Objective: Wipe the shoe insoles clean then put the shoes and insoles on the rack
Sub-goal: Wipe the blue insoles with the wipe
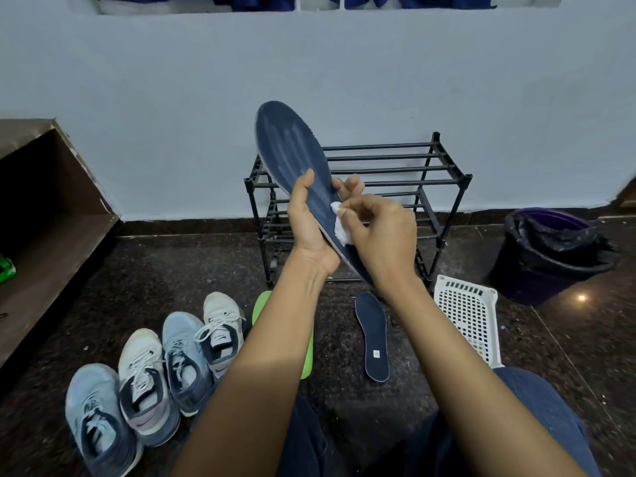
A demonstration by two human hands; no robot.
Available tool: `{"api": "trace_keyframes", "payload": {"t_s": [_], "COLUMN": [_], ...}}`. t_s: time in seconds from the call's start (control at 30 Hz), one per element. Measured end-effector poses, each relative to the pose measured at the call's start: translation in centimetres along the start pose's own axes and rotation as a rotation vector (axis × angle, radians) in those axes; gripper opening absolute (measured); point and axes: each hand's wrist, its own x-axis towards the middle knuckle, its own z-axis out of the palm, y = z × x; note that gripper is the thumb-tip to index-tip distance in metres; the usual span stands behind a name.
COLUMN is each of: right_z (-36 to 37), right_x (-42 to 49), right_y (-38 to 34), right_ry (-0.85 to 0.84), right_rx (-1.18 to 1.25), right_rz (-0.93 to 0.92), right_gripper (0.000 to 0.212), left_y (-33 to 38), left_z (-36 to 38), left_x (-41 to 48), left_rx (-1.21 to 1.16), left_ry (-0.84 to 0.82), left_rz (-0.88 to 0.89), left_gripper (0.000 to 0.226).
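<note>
We are gripping a dark-navy foam insole (292, 146) in our left hand (309, 222), wiping it with a crumpled white tissue (341, 230) pinched in our right hand (382, 232), four pale sneakers (144, 373) and two more insoles (373, 335) below our arms not yet on the black tubular rack (395, 166) behind our hands.

Home entryway: shoe rack (358, 187), bin (550, 253), sneakers (148, 380) on floor.

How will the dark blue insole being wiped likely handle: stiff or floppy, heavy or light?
Probably fairly stiff: the dark blue insole stands straight though the left hand grips only its lower half. Likely light, since it looks thin.
</note>
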Motion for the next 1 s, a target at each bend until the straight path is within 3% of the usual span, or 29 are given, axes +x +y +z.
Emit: {"api": "trace_keyframes", "payload": {"t_s": [0.1, 0.2, 0.33, 0.43, 0.63, 0.73, 1.0], "right_z": [-0.9, -1.3, -0.6, -0.1, 0.3, 0.3, -0.8], "right_x": [-0.4, -1.1, -0.8, -0.6, -0.4, 0.0, -0.5], "right_y": [-0.3, -0.6, -0.2, 0.2, -0.5, -0.3, -0.1], "right_ry": [-0.247, -0.353, -0.247, -0.16, 0.035, 0.109, -0.311], "right_rx": [0.309, 0.429, 0.358, 0.176, -0.205, -0.223, 0.235], "right_rz": [0.087, 0.115, 0.101, 0.06, -0.015, -0.049, 0.022], "right_gripper": [0.004, 0.005, 0.014, 0.006, 0.017, 0.016, 0.005], "left_y": [0.7, 1.0, 0.3, -0.5, -1.3, -1.7, 0.5], "left_z": [0.0, 0.0, 0.1, 0.1, 0.0, -0.1, -0.5], "left_x": [0.2, 0.6, 1.0, 0.8, 0.3, 0.0, 0.8], "left_rx": [-0.01, -0.058, -0.083, -0.063, 0.019, 0.064, 0.008], "left_ry": [-0.028, -0.04, -0.006, 0.039, 0.065, 0.047, -0.037], "left_rz": [0.015, 0.059, 0.058, 0.026, -0.014, -0.053, -0.026], "left_gripper": [0.04, 0.044, 0.043, 0.04, 0.035, 0.035, 0.043]}}
